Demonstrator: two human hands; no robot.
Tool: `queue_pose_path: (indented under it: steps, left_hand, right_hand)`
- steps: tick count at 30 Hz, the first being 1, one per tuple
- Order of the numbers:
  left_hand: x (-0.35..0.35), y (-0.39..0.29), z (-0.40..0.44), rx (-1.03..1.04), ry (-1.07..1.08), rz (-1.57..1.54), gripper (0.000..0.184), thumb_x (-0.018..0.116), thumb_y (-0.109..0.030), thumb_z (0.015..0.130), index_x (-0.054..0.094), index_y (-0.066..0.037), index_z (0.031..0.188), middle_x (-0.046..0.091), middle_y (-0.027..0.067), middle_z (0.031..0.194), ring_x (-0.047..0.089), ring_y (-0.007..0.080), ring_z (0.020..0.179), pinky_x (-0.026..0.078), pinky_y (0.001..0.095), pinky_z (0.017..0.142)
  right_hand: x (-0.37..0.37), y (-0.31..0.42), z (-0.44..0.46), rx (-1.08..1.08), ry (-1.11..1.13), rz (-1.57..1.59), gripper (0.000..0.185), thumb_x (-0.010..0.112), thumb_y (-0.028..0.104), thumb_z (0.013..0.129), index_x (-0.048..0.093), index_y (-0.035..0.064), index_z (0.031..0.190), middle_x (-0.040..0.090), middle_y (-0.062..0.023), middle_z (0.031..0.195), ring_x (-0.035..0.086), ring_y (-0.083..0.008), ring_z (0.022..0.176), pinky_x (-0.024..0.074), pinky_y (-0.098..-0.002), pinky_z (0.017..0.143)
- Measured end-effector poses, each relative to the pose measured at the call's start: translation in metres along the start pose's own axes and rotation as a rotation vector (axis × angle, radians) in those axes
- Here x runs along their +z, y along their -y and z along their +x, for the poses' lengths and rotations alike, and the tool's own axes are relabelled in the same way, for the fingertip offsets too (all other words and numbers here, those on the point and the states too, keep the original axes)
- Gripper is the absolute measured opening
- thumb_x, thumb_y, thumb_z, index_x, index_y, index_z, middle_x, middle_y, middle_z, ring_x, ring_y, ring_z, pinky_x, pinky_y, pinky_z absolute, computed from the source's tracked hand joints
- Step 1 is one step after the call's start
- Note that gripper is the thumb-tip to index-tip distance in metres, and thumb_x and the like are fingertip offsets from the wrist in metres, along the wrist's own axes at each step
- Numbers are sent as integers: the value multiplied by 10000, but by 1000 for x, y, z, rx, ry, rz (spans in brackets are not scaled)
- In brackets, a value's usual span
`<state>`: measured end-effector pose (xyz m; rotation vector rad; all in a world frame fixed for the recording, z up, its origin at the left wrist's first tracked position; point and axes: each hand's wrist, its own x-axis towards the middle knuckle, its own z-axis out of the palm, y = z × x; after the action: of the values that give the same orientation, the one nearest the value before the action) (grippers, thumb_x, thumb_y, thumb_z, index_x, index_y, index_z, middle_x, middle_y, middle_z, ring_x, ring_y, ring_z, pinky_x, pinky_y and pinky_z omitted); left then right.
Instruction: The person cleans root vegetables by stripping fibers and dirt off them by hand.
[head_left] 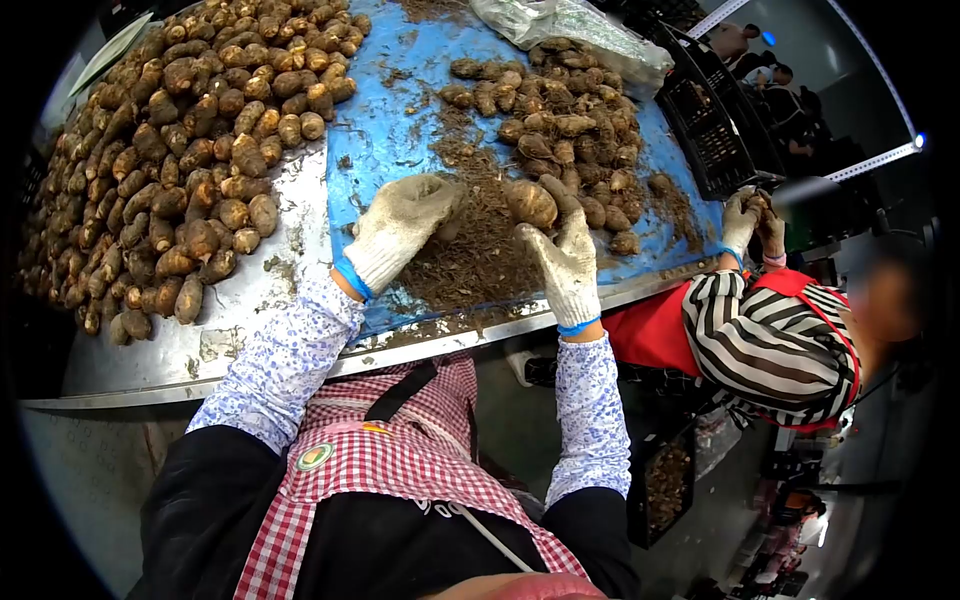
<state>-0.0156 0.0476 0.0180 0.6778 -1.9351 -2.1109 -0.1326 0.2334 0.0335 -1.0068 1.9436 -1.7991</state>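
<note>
My left hand point(410, 220), in a dirty pale work glove, is curled over the brown fibres point(475, 250) on the blue sheet point(385, 90); whatever its fingers hold, if anything, is hidden. My right hand point(568, 255), gloved the same way, has its thumb and fingers closed round a brown tuber point(531, 203). Beyond the right hand lies a heap of rough, hairy tubers point(575, 130). To the left, a large pile of cleaner tubers point(190, 150) covers much of the metal tabletop point(290, 250).
A clear plastic bag point(580, 35) lies at the back of the sheet. Black crates point(710, 130) stand at the right. A co-worker in striped sleeves point(770, 345) has gloved hands at the table's right edge. Another crate point(665, 485) holds debris below the table.
</note>
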Motion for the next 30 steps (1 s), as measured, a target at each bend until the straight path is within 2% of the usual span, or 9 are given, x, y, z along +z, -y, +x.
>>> queue_pose_path:
  steps: [9, 13, 15, 19, 21, 23, 25, 27, 30]
  left_hand:
    - [10, 12, 2, 202, 458, -569, 589, 589, -255, 975, 345, 22, 1434, 561, 157, 1250, 627, 173, 1026, 580, 263, 724]
    - [-4, 16, 8, 93, 297, -561, 454, 534, -194, 992, 424, 55, 1356, 624, 170, 1112, 666, 211, 895, 614, 301, 677]
    - [-14, 11, 10, 89, 144, -656, 340, 507, -175, 989, 522, 40, 1252, 625, 189, 1118, 671, 261, 884, 622, 346, 617]
    - [-40, 7, 16, 140, -47, -835, 340, 499, -233, 994, 560, -4, 1238, 576, 168, 1213, 638, 282, 998, 623, 423, 682]
    - [-49, 2, 18, 106, -59, -823, 361, 496, -257, 994, 560, 4, 1235, 588, 161, 1171, 642, 282, 987, 619, 423, 726]
    - [-59, -16, 16, 25, -193, -905, 350, 480, -269, 999, 578, 12, 1185, 617, 168, 1092, 645, 274, 982, 615, 417, 758]
    - [-103, -11, 39, 176, 364, -1840, 314, 475, -242, 996, 578, 32, 1111, 643, 184, 1040, 633, 281, 1021, 597, 443, 836]
    - [-119, -25, 25, 518, 213, -1632, 344, 453, -247, 1006, 555, 60, 1123, 646, 195, 1057, 634, 303, 1029, 556, 475, 914]
    - [-105, -19, 27, 345, 431, -1779, 384, 470, -273, 1007, 549, 66, 1169, 628, 236, 1114, 636, 320, 1018, 544, 446, 907]
  right_hand:
    - [22, -2, 6, -236, 163, -511, 690, 786, 39, 748, 477, 56, 1365, 557, -162, 1270, 570, -283, 1145, 477, -372, 985]
    - [24, 0, 7, -443, 153, -718, 472, 748, 61, 785, 580, 28, 1224, 617, -185, 1136, 613, -293, 1038, 530, -381, 879]
    - [10, -26, 17, 235, -9, 494, 237, 671, 21, 853, 606, -17, 1078, 657, -162, 1027, 635, -232, 956, 543, -344, 837]
    - [-33, -23, 38, -3, -263, -1126, 139, 645, 162, 893, 658, 30, 934, 668, -173, 986, 654, -323, 877, 536, -394, 776]
    - [-55, -38, 56, -337, -322, -1170, 115, 608, 128, 892, 658, 46, 955, 678, -184, 1016, 666, -338, 908, 543, -401, 779]
    - [-58, -42, 74, -239, -250, -1220, 127, 601, 126, 886, 660, 55, 974, 684, -187, 1022, 670, -348, 914, 546, -407, 780]
    - [-49, -36, 91, -85, -163, -1230, 221, 639, 197, 870, 650, 70, 1050, 690, -195, 1000, 676, -367, 901, 551, -423, 782]
    - [-32, -40, 104, 59, -124, -1361, 294, 693, 249, 810, 617, 54, 1017, 677, -216, 990, 660, -395, 868, 541, -454, 785]
    - [-31, -71, 116, 41, -12, -1553, 660, 760, 352, 772, 527, 8, 1285, 646, -213, 1130, 632, -358, 1016, 510, -431, 873]
